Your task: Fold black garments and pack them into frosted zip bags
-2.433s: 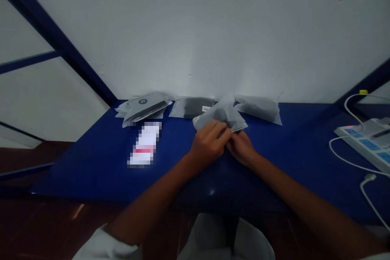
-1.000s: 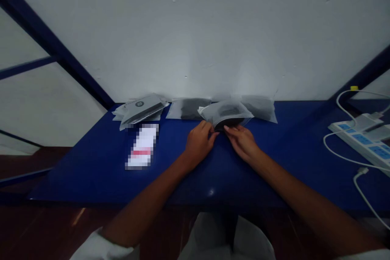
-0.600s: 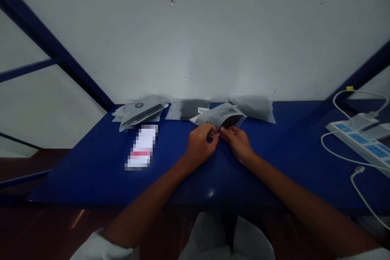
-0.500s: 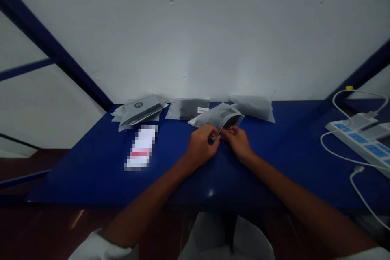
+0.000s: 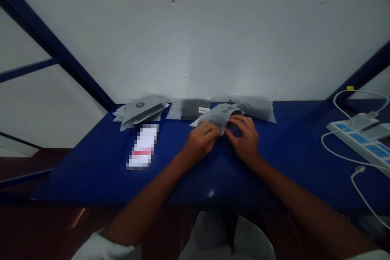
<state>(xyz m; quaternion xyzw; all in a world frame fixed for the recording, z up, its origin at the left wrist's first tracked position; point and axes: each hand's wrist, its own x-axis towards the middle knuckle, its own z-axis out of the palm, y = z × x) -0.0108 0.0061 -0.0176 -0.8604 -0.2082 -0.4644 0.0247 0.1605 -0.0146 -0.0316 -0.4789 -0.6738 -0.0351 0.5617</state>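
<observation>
A frosted plastic zip bag [image 5: 217,114] with something dark inside lies tilted on the blue table, its open end turned towards my right hand. My left hand [image 5: 201,141] is closed on the bag's near corner, thumb and fingers pinched together. At the bag's mouth, my right hand [image 5: 246,138] has its thumb near the bottom corner and its fingers bent over the upper edge. Behind it lies another frosted bag [image 5: 256,107]. To the left rests a frosted bag with a white label [image 5: 188,109], its dark content showing through.
A stack of frosted bags [image 5: 143,109] sits at the back left. In front of it lies a pixelated phone-shaped item [image 5: 143,146]. At the right are a white power strip [image 5: 362,138] and a loose white cable [image 5: 358,187]. A pale wall [image 5: 231,32] borders the table's back.
My right hand has shifted slightly right and its fingers have spread up along the bag's mouth. The bag's open end has turned more towards that hand. My left hand stays at the near corner.
</observation>
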